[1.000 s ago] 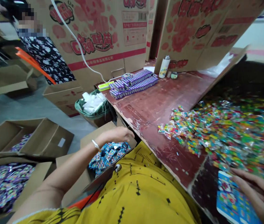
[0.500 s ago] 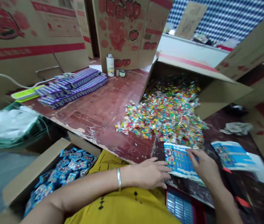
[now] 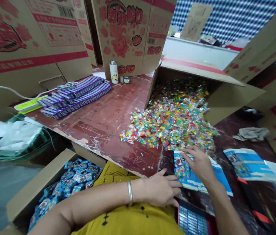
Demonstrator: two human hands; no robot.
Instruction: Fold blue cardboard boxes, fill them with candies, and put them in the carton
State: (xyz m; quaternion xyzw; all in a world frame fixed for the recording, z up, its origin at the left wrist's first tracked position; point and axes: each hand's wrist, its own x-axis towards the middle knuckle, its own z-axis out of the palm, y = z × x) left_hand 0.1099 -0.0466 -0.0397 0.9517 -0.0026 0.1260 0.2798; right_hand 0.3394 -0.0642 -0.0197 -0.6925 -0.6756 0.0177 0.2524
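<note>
A fanned stack of blue printed packets point(image 3: 183, 168) lies at the table's front edge. My left hand point(image 3: 161, 187), wearing a silver bangle point(image 3: 130, 192), is open beside the stack's left end. Its fingers are spread, and the fingertips reach the packets' edge. Over the stack, my right hand point(image 3: 198, 164) has its thumb and forefinger close together at the upper edge of a packet, apparently pinching it; the other fingers are partly hidden. Just beyond is a heap of small clear-wrapped colourful candies point(image 3: 167, 120), spilling from a tipped cardboard box point(image 3: 228, 101).
More blue packets point(image 3: 250, 164) and a black-and-orange tool point(image 3: 254, 204) lie at right. Rows of purple packs point(image 3: 76, 94) and a white bottle point(image 3: 113, 72) stand at back left. Below the edge are a carton of blue sachets point(image 3: 40, 176) and a tray of blue packs point(image 3: 193, 220).
My right hand has moved left and slightly up over the stack. The packets now spread further to the right. My left hand stays beside them. The camera view has shifted slightly.
</note>
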